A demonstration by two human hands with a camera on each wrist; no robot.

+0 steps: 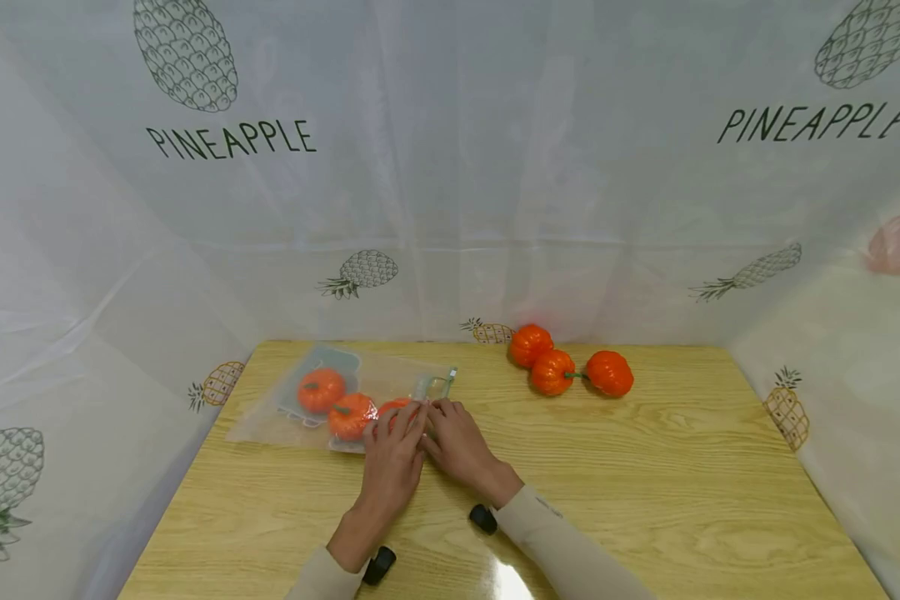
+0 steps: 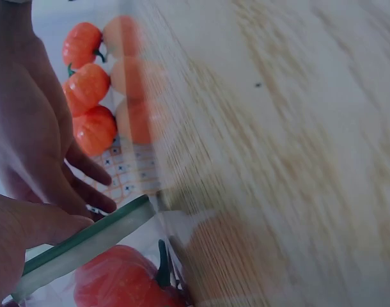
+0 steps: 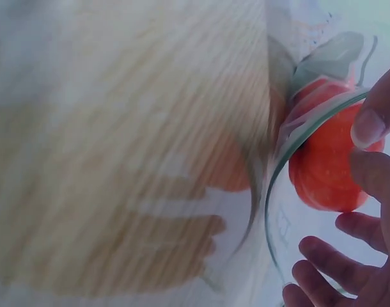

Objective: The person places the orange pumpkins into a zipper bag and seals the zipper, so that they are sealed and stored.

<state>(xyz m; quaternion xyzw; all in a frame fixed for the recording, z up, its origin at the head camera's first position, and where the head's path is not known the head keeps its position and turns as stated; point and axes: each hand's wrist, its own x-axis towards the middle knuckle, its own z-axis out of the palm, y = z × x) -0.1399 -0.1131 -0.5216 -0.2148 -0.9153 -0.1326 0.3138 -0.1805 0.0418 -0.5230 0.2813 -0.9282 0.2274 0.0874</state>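
Note:
A see-through zip bag (image 1: 270, 421) lies on the table with small orange pumpkins (image 1: 321, 390) inside. Its mouth, toward the right, stands partly parted in a loop edged by a green zip strip (image 2: 99, 236). My left hand (image 1: 393, 458) pinches that edge, thumb along the strip in the left wrist view. My right hand (image 1: 461, 442) meets it from the other side, its thumb and index fingertips at the mouth while the other fingers spread loosely below. One bagged pumpkin (image 3: 329, 166) sits close behind the mouth. The hands partly cover it in the head view.
Three loose orange pumpkins (image 1: 552, 372) with green stems rest at the back of the wooden table (image 1: 667, 467). White cloth (image 1: 450, 167) printed with pineapples hangs behind and along both sides. Each wrist bears a small black device (image 1: 483, 518).

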